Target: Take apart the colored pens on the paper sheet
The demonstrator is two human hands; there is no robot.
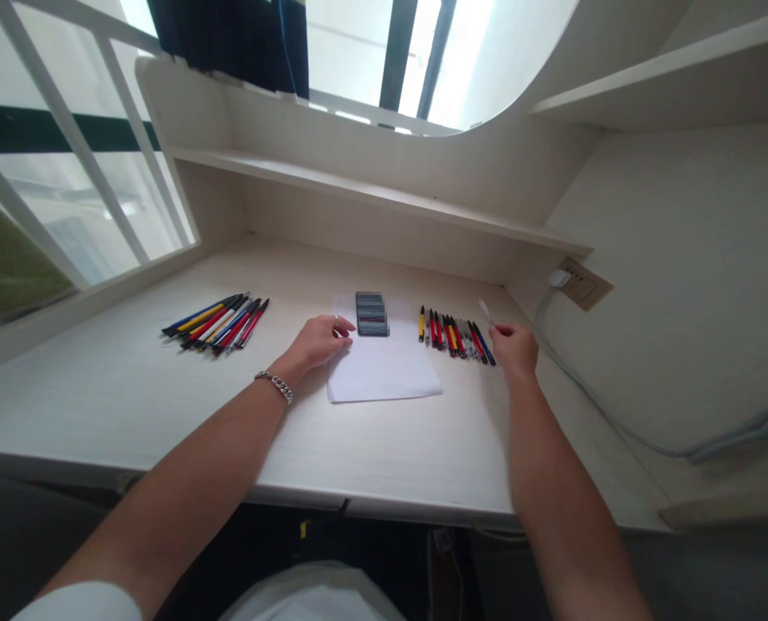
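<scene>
My right hand [514, 348] is closed on a slim whitish pen [486, 310], which points up and away at the right end of a row of pens [452, 335]. That row holds several red, yellow, blue and clear pens lying side by side. At the left edge of a white sheet of paper [384, 373] rests my left hand [323, 339], its fingers loosely apart and nothing visible in them. Close to those fingertips, on the paper's upper part, lies a dark rectangular item with grey bands [372, 316]; its kind is unclear.
A loose pile of several pens [216, 323] lies on the left of the white desk [384, 448]. Behind runs a low shelf [358, 185]. On the right wall, a white plug and cable [571, 371] hang from a socket [587, 285]. White bars [99, 129] stand at the left.
</scene>
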